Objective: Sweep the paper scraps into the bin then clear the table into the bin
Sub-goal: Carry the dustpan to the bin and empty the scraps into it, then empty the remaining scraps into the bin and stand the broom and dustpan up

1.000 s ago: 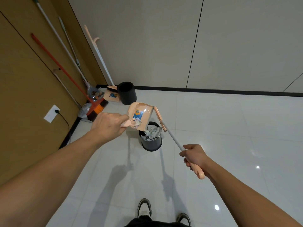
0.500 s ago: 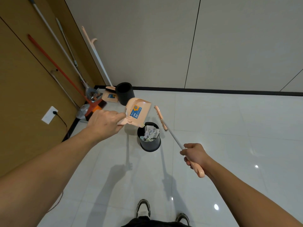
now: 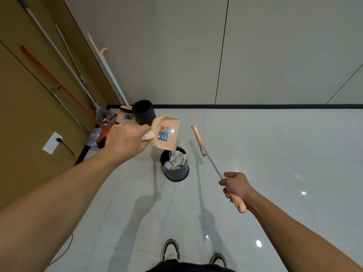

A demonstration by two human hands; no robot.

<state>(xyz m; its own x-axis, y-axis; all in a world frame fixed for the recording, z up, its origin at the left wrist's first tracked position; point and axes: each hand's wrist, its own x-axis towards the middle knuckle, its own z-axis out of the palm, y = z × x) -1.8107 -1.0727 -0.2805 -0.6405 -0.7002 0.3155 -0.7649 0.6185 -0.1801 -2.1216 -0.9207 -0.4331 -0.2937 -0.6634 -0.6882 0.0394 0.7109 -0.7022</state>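
A: What is the left hand (image 3: 125,141) doing?

B: It grips the handle of the dustpan (image 3: 166,135) with curled fingers. The pan is up in the air, tipped over the bin (image 3: 175,169).

A: And the right hand (image 3: 236,188)?

B: Its fingers wrap round the handle of the brush (image 3: 198,139). The brush head hangs in the air just past the bin, touching nothing.

A: Where are the scraps (image 3: 175,160)?

B: They sit in the bin, piled near the top. The bin stands on the floor (image 3: 275,163), in front of the feet, well away from the walls. I see no scraps in the pan, and none on the floor.

A: So which step is this?

B: I think the tipping is almost done. The sweeping part looks close to finished.

A: What comes next?

B: Maybe a little shake of the pan, to be sure nothing sticks. Then put the pan and brush down and go to the table. I can't see any table here, so the person must turn and find it.

A: Anything else around?

B: A second bin (image 3: 144,112) and some brooms (image 3: 64,89) are in the far left corner of the floor.
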